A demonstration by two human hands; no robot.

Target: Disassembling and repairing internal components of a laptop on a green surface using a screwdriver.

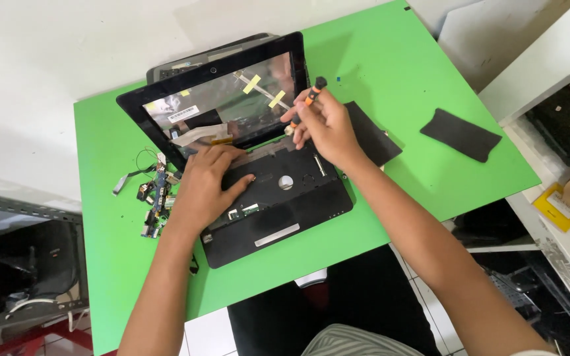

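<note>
A small black laptop (278, 217) lies opened up on a green table (397, 86), its keyboard removed and its screen frame (133, 102) stripped to the metal back with yellow tape strips. My left hand (206, 184) rests flat on the left of the laptop's base near the hinge. My right hand (324, 128) holds an orange-and-black screwdriver (311, 92), its tip pointing down at the base's back right corner by the hinge.
Loose small circuit boards, cables and parts (153, 194) lie left of the laptop. Two flat black pieces lie on the right, one (374, 135) under my right wrist and one (460, 134) further out. A white shelf (549, 66) with clutter stands at the right edge.
</note>
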